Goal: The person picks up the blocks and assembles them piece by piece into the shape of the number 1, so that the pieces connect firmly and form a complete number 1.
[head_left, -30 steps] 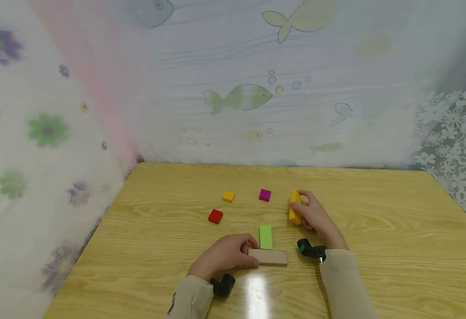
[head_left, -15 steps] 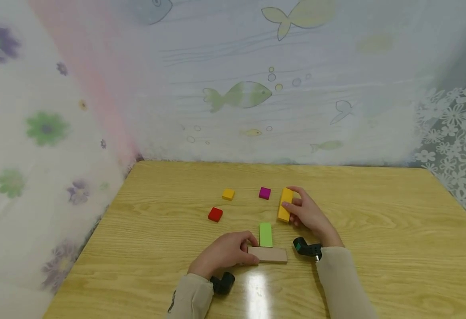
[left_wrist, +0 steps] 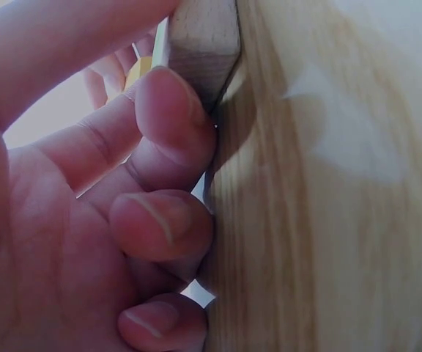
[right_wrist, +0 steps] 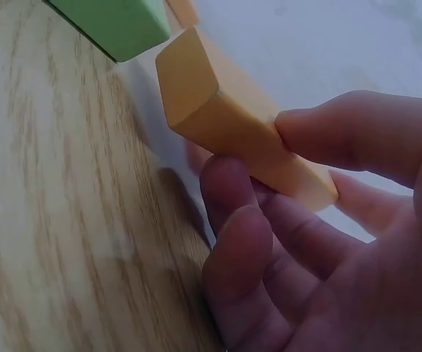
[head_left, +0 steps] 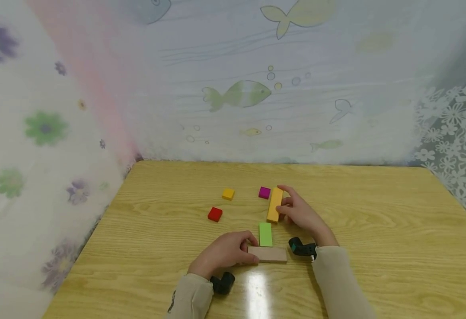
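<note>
My right hand [head_left: 298, 213] pinches a long yellow-orange block [head_left: 274, 204] between thumb and fingers. In the right wrist view this block [right_wrist: 233, 110] is tilted above the wood surface. My left hand [head_left: 226, 251] holds the left end of a plain wooden block [head_left: 270, 254], thumb at the front and a finger behind. The left wrist view shows the plain block's end face [left_wrist: 204, 62] beside the curled fingers. A light green block [head_left: 265, 235] lies behind the plain block, its near end right at the long side. The yellow block's near end is close behind the green one.
A purple block [head_left: 264, 192] lies just left of the yellow block's far end. Further left are a small yellow block [head_left: 228, 194] and a red block [head_left: 215, 214]. The wooden table [head_left: 157, 212] meets patterned curtains [head_left: 236, 133] at the back and left.
My right hand has carried the long yellow block leftward, from the right of the purple block to close beside it. My left hand and the other blocks stay in place.
</note>
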Demonstrator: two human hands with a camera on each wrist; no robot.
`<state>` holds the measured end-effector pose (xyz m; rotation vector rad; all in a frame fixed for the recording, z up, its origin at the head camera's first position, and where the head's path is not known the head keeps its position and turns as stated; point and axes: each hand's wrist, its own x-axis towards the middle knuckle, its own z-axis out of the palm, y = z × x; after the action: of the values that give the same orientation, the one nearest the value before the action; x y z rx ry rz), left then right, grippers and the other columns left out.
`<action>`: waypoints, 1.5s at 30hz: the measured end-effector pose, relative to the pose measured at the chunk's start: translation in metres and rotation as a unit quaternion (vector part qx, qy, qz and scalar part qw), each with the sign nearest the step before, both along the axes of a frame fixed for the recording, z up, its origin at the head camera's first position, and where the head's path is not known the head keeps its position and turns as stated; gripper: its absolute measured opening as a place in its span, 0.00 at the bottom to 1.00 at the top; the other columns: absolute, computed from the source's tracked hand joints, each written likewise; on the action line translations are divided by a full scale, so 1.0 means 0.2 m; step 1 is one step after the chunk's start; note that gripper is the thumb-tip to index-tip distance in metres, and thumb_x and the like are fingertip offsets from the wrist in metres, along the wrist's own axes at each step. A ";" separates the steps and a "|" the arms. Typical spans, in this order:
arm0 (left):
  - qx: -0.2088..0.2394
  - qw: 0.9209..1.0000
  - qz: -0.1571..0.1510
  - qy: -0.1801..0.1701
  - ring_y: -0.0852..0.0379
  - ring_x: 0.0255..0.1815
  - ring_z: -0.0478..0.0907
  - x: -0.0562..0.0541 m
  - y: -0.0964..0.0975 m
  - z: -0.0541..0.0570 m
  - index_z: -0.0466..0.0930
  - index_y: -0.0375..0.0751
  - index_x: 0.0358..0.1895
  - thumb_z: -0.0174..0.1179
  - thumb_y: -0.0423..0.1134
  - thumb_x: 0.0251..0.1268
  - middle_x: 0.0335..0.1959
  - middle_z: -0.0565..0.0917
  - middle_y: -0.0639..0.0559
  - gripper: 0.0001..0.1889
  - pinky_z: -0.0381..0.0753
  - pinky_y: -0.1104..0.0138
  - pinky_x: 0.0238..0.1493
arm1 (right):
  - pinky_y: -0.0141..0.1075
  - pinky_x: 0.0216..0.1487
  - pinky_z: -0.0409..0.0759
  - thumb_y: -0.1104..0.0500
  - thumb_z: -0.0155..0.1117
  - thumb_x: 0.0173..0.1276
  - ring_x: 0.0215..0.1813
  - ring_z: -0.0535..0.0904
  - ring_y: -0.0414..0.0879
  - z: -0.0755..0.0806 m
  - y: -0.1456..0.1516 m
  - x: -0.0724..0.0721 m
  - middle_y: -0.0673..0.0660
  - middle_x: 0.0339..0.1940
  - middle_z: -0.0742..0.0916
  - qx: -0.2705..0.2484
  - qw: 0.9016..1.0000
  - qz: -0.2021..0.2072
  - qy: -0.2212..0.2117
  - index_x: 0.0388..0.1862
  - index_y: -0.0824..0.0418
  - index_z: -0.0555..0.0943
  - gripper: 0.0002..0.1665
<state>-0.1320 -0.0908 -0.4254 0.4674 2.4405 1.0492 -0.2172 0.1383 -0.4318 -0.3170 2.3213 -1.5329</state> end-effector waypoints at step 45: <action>0.006 1.000 -0.005 -0.007 0.61 0.19 0.68 -0.01 -0.01 0.01 0.75 0.56 0.37 0.65 0.52 0.48 0.20 0.74 0.57 0.14 0.66 0.69 0.22 | 0.40 0.33 0.72 0.52 0.57 0.64 0.36 0.74 0.48 -0.01 -0.07 0.00 0.55 0.46 0.78 0.069 0.997 0.023 0.035 0.69 0.44 0.55 0.36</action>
<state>-0.1337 -0.0923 -0.4230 0.4740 2.4182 1.0600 -0.2164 0.1240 -0.4333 -0.3915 2.4422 -1.3526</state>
